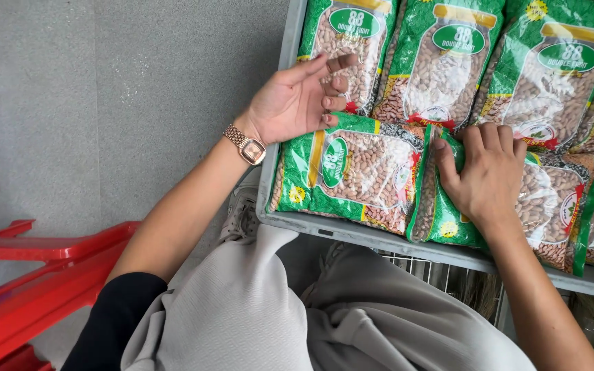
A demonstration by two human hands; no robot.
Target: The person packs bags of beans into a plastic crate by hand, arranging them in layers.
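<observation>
I count seven green bean bags in the grey tray (352, 232), my left hand (297, 99) open and hovering over one bag (352, 172), my right hand (489, 172) pressed flat on its neighbour (544, 206).

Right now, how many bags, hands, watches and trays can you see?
Green bags of tan beans: 8, counting overlapped, cut-off ones at the right edge
Hands: 2, left hand and right hand
Wristwatch: 1
Grey tray: 1
Total: 12
</observation>
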